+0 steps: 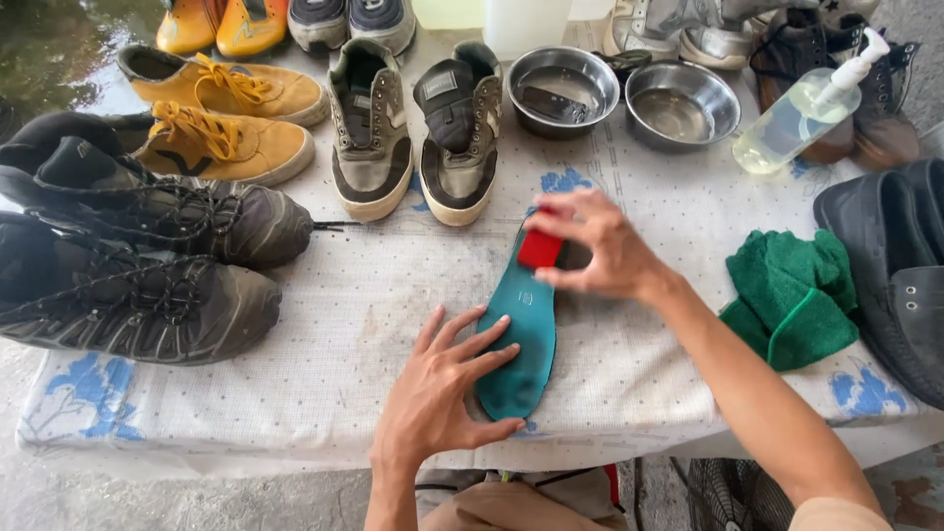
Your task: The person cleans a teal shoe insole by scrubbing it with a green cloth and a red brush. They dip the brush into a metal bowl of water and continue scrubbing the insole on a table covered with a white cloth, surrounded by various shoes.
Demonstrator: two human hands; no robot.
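Head view: teal insole [519, 339] lies lengthwise at frame centre on the cloth-covered table [324, 324]. Left hand [447, 388] is spread flat, fingers pinning its heel end. Right hand [600, 251] pinches a red block [540, 249] against the toe end, so scrubbing looks underway. Next stroke needs firm hold-down while the block travels heelward. 2 steel bowls [678, 103] upper centre.
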